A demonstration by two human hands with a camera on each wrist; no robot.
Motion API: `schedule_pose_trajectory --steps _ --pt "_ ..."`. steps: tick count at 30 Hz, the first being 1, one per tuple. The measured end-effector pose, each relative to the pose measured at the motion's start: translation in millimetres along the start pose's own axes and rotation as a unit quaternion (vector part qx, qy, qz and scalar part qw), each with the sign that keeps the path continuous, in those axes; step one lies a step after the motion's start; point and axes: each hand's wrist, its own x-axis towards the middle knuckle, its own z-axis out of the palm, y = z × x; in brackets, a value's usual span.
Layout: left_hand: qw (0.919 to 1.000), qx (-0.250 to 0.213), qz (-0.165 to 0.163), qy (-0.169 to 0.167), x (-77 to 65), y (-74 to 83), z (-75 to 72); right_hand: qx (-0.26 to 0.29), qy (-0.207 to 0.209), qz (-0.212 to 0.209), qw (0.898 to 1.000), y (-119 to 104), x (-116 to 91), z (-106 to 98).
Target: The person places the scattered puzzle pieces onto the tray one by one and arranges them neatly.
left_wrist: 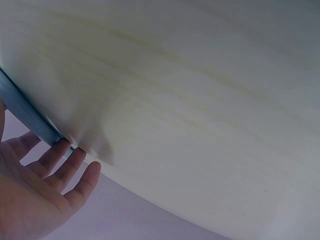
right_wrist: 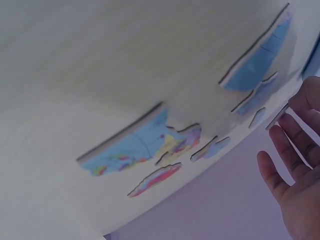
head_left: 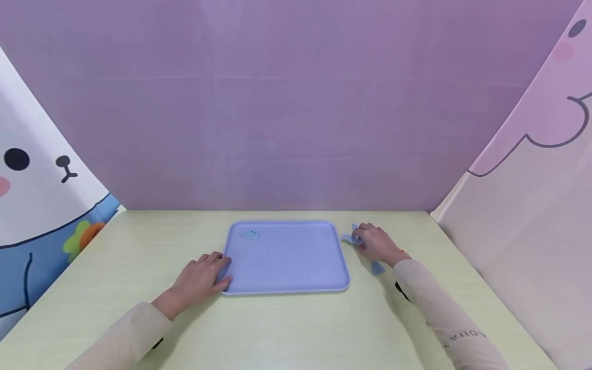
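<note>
My left hand (head_left: 199, 277) rests at the left edge of the shallow blue-violet tray (head_left: 287, 287), thumb over the rim. In the left wrist view its loosely extended fingers touch the tray's side (left_wrist: 30, 117). Past the tray's right edge, my right hand (head_left: 376, 244) pinches a thin flat piece (right_wrist: 276, 118), seen nearly edge-on between thumb and fingers. It looks like a puzzle piece. One small light-blue puzzle piece (head_left: 251, 235) lies in the tray's far left corner area. Other puzzle pieces lie about the right hand, including a blue one (head_left: 377, 268) below the wrist.
In the right wrist view, several map-like puzzle pieces lie apart on the pale table (head_left: 287, 329): a large blue one (right_wrist: 260, 60), a blue one with coloured patches (right_wrist: 132, 145) and a reddish one (right_wrist: 156, 180). A purple backdrop (head_left: 287, 128) rises behind the table.
</note>
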Motion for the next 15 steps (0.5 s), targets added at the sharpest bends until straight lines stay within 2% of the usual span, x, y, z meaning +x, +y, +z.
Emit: schedule_pose_trajectory --steps 15 --pt "1.0000 -0.002 0.002 0.001 1.3 -2.8 2.4 0.002 0.007 -0.017 1.000 -5.1 10.2 -8.8"
